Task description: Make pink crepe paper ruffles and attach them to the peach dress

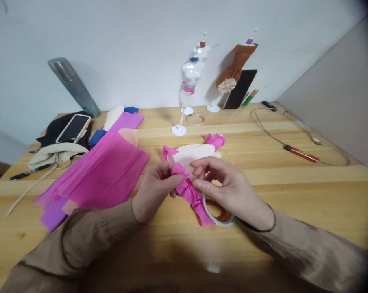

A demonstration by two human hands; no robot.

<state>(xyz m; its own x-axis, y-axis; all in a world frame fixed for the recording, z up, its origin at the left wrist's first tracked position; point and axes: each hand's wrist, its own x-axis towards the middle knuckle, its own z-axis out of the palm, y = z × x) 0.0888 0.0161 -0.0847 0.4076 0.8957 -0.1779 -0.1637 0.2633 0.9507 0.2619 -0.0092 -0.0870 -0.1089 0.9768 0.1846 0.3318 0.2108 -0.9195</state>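
Observation:
Between my hands is a gathered strip of pink crepe paper (188, 191), its lower end hanging down toward the table. My left hand (156, 183) pinches the strip's upper left part between thumb and fingers. My right hand (229, 185) is at the strip's right side, its fingers curled and apart, the thumb tip by the paper. A roll of tape (222, 223) lies partly under my right hand. Just beyond the hands lies a cream paper piece (194, 152) with pink ruffles (215, 140) at its corners.
Pink and purple crepe sheets (110, 171) cover the left side, near a phone (74, 128) and a spray can (75, 87). Mini mannequins (192, 73) stand by the wall, one in a brown dress (240, 61). A red pen (301, 154) and cable (267, 132) lie at the right.

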